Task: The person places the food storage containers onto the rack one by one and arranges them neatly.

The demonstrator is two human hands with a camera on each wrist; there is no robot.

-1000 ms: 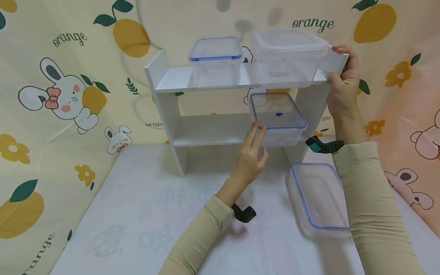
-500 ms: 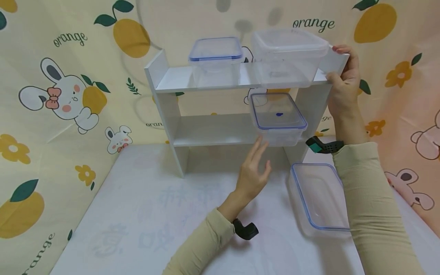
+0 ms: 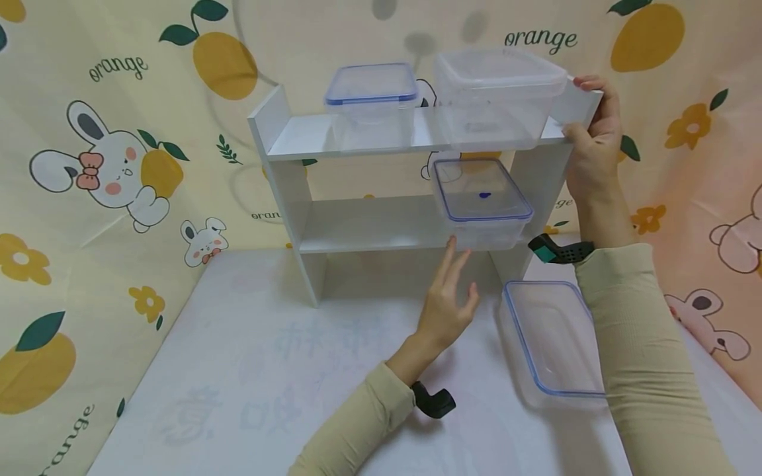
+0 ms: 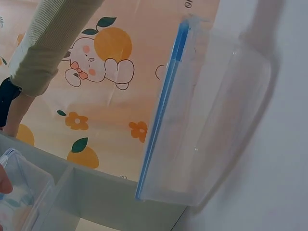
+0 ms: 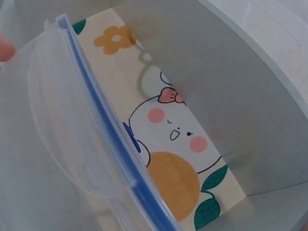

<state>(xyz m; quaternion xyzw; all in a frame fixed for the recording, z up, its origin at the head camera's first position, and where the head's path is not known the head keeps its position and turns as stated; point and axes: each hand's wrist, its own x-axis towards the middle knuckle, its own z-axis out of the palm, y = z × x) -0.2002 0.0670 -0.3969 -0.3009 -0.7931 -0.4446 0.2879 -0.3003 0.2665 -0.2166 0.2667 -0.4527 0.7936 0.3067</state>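
On the middle board of a white shelf rack (image 3: pixel 369 225), at its right end, sits a clear food container (image 3: pixel 483 205) with a blue-rimmed lid and a small blue mark. It juts past the board's front edge. My left hand (image 3: pixel 445 311) is just below its front left corner, fingers spread and holding nothing; whether a fingertip touches the container I cannot tell. With my right hand (image 3: pixel 597 149) I grip the rack's upper right side panel, thumb at the front and fingers over the edge. In the right wrist view the blue lid edge (image 5: pixel 103 110) stands out.
On the top board stand a smaller blue-lidded container (image 3: pixel 372 109) and a larger clear-lidded one (image 3: pixel 500 102). A long blue-rimmed container (image 3: pixel 553 340) lies on the white table (image 3: pixel 250 370) beside my right forearm. Behind the rack hangs a printed cloth (image 3: pixel 107 277).
My left hand has come off the container's front left corner and moved down and slightly right. The right hand keeps its grip on the rack, and the containers stay put.
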